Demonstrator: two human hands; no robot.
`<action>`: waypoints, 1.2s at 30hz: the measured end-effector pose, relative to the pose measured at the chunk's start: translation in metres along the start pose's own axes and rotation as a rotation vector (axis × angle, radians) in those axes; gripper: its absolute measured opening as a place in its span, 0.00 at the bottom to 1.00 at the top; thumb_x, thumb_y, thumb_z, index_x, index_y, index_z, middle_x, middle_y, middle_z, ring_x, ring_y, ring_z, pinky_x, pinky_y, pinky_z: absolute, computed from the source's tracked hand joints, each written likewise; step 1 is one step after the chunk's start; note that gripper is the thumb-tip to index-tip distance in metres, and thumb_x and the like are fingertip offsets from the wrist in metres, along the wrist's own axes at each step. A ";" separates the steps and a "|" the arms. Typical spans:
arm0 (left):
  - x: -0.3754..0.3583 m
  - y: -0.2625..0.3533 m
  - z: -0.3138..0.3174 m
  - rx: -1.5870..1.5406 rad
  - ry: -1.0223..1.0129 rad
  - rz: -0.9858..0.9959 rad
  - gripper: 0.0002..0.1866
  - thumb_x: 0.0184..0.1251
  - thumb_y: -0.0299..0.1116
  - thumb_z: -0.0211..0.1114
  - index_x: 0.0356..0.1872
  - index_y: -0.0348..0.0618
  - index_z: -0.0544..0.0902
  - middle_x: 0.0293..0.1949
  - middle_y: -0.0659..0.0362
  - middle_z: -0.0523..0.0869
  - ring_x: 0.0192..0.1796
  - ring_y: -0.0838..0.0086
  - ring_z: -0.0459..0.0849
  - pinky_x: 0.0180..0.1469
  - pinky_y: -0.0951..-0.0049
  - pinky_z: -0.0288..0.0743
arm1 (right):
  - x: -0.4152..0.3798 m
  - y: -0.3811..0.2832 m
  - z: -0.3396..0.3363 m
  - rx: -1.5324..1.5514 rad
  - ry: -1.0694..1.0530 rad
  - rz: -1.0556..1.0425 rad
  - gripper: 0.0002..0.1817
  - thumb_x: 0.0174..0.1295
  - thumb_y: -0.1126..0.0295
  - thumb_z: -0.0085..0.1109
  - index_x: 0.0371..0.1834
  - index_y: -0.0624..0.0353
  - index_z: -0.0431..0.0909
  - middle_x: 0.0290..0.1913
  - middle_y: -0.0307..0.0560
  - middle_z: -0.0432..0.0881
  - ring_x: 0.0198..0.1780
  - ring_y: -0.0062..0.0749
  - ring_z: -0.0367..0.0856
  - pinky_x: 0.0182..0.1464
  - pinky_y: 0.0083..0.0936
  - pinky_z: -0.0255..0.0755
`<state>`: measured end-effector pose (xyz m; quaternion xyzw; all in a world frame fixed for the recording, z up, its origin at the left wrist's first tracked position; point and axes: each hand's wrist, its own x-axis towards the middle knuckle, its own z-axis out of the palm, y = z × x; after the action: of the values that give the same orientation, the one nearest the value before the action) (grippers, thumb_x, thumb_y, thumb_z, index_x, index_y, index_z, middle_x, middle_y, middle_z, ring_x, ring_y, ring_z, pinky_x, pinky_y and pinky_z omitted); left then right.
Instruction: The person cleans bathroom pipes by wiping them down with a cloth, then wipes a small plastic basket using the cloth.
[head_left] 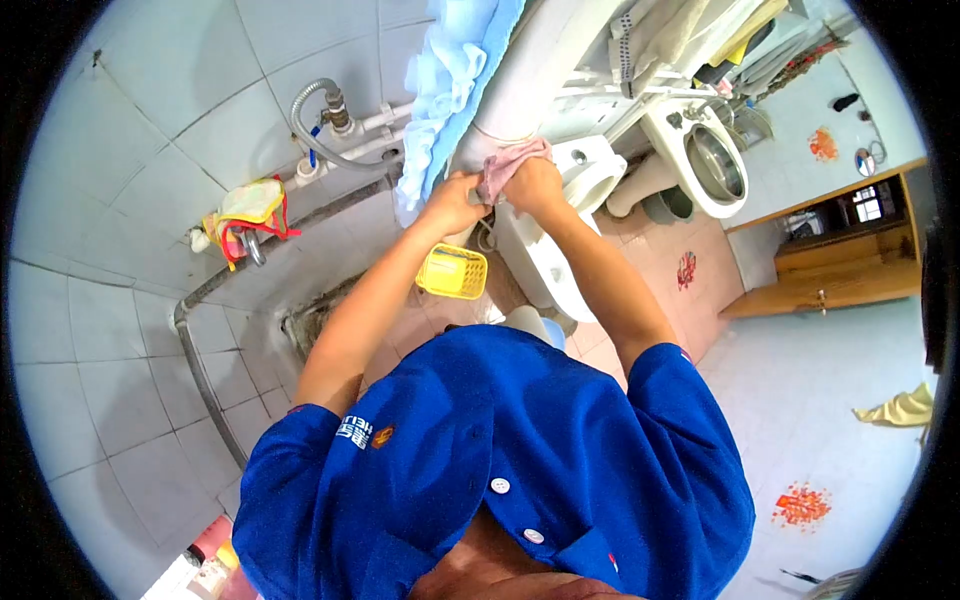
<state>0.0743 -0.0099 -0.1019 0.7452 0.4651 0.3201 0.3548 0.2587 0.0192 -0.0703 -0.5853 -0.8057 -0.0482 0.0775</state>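
A pink cloth (508, 165) is bunched between my two hands, near the top of the white toilet. My right hand (534, 186) is closed on the cloth, which drapes over its fingers. Just left of it, my left hand (458, 204) touches the cloth's lower left edge; its fingers are bent, and what they hold is partly hidden. The white toilet (545, 262) stands below and to the right of the hands. Beneath my left forearm is a yellow plastic basket (452, 272). A light blue ruffled curtain (440, 105) hangs beside my left hand.
Wall pipes and a grey hose (300, 100) are at the upper left, with a yellow and red cloth item (252, 205) on a tap. A white sink (655, 130) holding a metal basin (715, 165) stands at the right. Beyond is an open doorway (850, 270).
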 end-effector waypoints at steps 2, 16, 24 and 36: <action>-0.001 0.005 -0.005 0.009 -0.060 -0.064 0.31 0.50 0.37 0.75 0.60 0.48 0.80 0.49 0.48 0.78 0.49 0.56 0.79 0.52 0.63 0.75 | 0.005 0.000 -0.006 -0.031 -0.035 -0.037 0.18 0.56 0.51 0.58 0.36 0.52 0.87 0.32 0.52 0.87 0.36 0.46 0.87 0.51 0.38 0.75; -0.003 0.001 -0.005 -0.009 -0.008 -0.039 0.29 0.49 0.36 0.74 0.57 0.46 0.82 0.43 0.47 0.79 0.45 0.57 0.81 0.48 0.62 0.75 | 0.000 -0.016 -0.035 -0.011 -0.076 -0.003 0.15 0.57 0.54 0.54 0.32 0.51 0.87 0.33 0.50 0.87 0.37 0.46 0.86 0.56 0.42 0.70; 0.001 -0.001 -0.004 0.000 -0.041 -0.029 0.27 0.51 0.36 0.73 0.56 0.44 0.81 0.47 0.46 0.81 0.48 0.57 0.81 0.50 0.63 0.76 | 0.006 0.007 0.011 0.047 0.114 -0.053 0.16 0.53 0.53 0.59 0.24 0.54 0.86 0.26 0.52 0.86 0.31 0.45 0.86 0.42 0.37 0.78; 0.004 -0.001 -0.002 0.016 -0.043 -0.089 0.23 0.50 0.38 0.74 0.51 0.51 0.85 0.47 0.47 0.81 0.47 0.56 0.81 0.52 0.62 0.75 | -0.004 -0.006 -0.019 0.160 0.141 -0.012 0.14 0.53 0.54 0.59 0.29 0.52 0.86 0.29 0.51 0.86 0.32 0.46 0.85 0.43 0.41 0.76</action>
<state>0.0737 -0.0051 -0.1008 0.7333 0.4927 0.2841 0.3726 0.2557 0.0107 -0.0525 -0.5675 -0.8030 -0.0253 0.1801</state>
